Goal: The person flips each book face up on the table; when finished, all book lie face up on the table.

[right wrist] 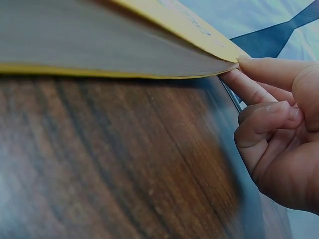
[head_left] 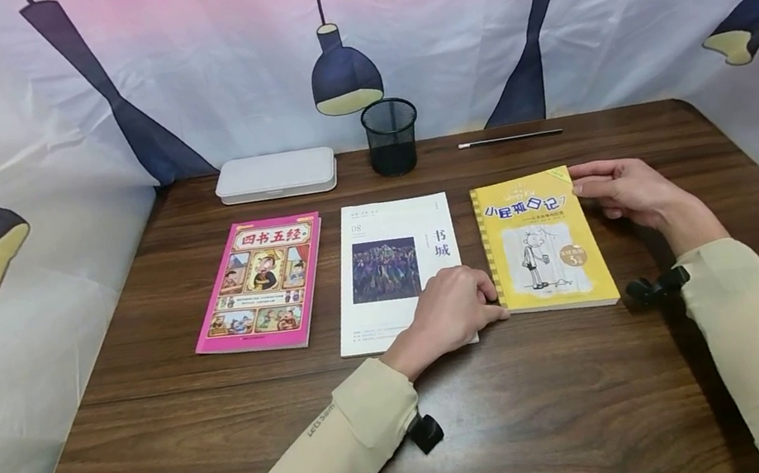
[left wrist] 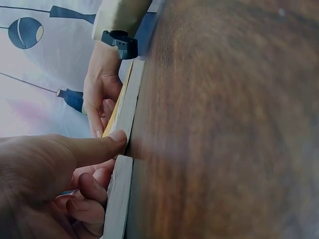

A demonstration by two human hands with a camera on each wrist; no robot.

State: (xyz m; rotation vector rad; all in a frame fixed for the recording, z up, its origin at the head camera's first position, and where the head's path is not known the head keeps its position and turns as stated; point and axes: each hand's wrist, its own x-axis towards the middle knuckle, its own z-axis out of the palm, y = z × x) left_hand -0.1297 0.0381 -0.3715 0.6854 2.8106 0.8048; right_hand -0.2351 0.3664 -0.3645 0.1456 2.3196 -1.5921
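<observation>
A yellow comic book (head_left: 539, 243) lies face up at the right of the row, its cover showing a cartoon figure. My right hand (head_left: 625, 195) pinches its upper right corner; in the right wrist view the thumb (right wrist: 269, 69) is at the cover side and a finger is below. My left hand (head_left: 448, 313) lies over the lower right part of a white book (head_left: 385, 269) and holds the yellow book's lower left corner. Seen from the left wrist, the thumb (left wrist: 107, 147) touches the yellow book's bottom edge, the other fingers curled near the white book's edge.
A pink book (head_left: 260, 286) lies left of the white one. Along the back of the brown table (head_left: 529, 412) are a white pencil case (head_left: 276, 176), a black mesh pen holder (head_left: 391, 138) and a pencil (head_left: 510, 138). A lamp-patterned curtain (head_left: 244, 58) hangs behind.
</observation>
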